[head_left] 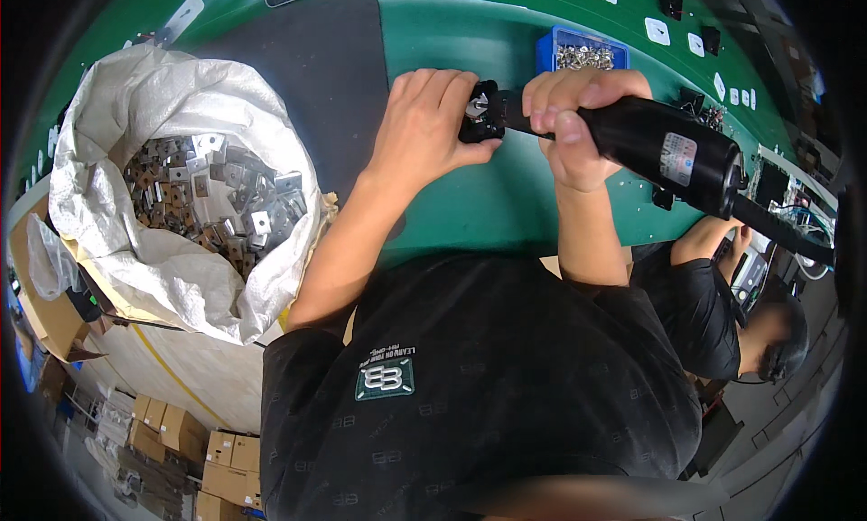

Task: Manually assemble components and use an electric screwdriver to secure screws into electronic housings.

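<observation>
My left hand (pixel 420 128) is closed around a small black part (pixel 488 131) with a bit of shiny metal showing in it. Its exact kind cannot be made out, and the fingers cover much of it. Held almost level in my right hand (pixel 578 128) is a black electric screwdriver (pixel 664 142), its narrow front end pointing left. The tip meets the black part or lies right against it. Just beyond my right hand sits a blue bin (pixel 545 56) filled with small metal screws or fasteners.
A white woven sack (pixel 194 88) full of small metal plates (pixel 212 187) stands left of my arm. A dark mat (pixel 334 69) covers part of the green table (pixel 442 33). The screwdriver's cable (pixel 786 232) runs right, near a co-worker in black (pixel 677 295). Cardboard boxes (pixel 230 467) are stacked lower left.
</observation>
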### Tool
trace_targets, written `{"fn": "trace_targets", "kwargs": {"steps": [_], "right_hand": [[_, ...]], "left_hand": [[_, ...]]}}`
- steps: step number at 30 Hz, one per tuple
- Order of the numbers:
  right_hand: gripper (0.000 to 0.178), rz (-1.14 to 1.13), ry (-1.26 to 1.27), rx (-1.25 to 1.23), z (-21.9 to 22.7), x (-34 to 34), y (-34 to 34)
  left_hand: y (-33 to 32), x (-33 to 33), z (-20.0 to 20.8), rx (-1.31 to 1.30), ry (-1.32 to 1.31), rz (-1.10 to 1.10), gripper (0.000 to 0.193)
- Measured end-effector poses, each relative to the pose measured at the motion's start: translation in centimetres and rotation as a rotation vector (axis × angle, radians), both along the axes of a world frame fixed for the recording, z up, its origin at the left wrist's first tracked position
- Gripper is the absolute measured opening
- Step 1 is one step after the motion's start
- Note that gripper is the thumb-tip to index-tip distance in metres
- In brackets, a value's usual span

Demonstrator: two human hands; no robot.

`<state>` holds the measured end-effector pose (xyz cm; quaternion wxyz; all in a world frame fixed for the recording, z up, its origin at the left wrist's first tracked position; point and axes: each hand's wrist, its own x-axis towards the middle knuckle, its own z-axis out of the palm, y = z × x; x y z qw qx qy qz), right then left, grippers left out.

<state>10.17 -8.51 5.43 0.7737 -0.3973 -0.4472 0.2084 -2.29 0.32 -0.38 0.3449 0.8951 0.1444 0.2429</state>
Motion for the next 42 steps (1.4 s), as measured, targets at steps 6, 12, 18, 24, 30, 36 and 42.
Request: {"fn": "trace_targets", "kwargs": {"steps": [6,12,18,24,30,36,42], "right_hand": [[0.03,-0.017,-0.206,-0.062,0.0,-1.1,-0.1],[0.035,-0.288,-0.096,-0.006,-1.0,-2.2,-0.3],[0.038,-0.327,0.175,0.023,4.0,-0.9,-1.3],[0.04,-0.488,0.092,0.105,6.7,5.8,-6.8],[0.039,-0.533,0.091,-0.284,3.1,7.7,-5.2],[0.043,-0.322,0.091,-0.472,2.0,8.2,-3.8],[0.025,-0.521,-0.061,-0.483,2.4,8.9,-1.9]], "left_hand": [[-0.3,-0.1,-0.8,0.053,-0.059,0.022,0.061],[-0.7,0.2,0.1,0.133,0.016,0.01,0.063],[-1.0,-0.2,2.2,0.306,0.156,-0.014,0.061],[2.9,4.3,6.2,0.356,0.011,0.118,0.059],[13.5,10.1,7.3,0.362,0.198,0.281,0.054],[20.2,10.5,1.7,0.069,0.374,0.026,0.075],[17.0,8.2,3.6,0.408,0.101,0.302,0.073]]}}
